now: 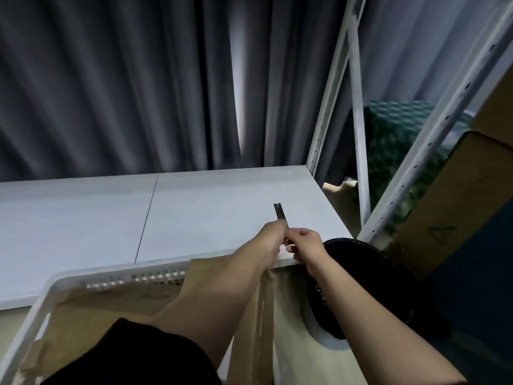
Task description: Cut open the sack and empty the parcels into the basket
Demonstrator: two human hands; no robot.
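Over the white table [194, 207], both hands [288, 240] on a utility knife [281, 215].

Knife [281, 215] handle hidden inside both hands [273, 232]. Basket [69, 282] cut off at bottom edge, contents covered by brown paper [116, 307]. Whole frame motion-blurred.

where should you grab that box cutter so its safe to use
Grip the box cutter by its lower handle, coming from below and behind, as the left hand does now. The bare blade end sticks up and away over the white table, so keep fingers off that tip. The right hand pinches the handle's base, probably working the slider.
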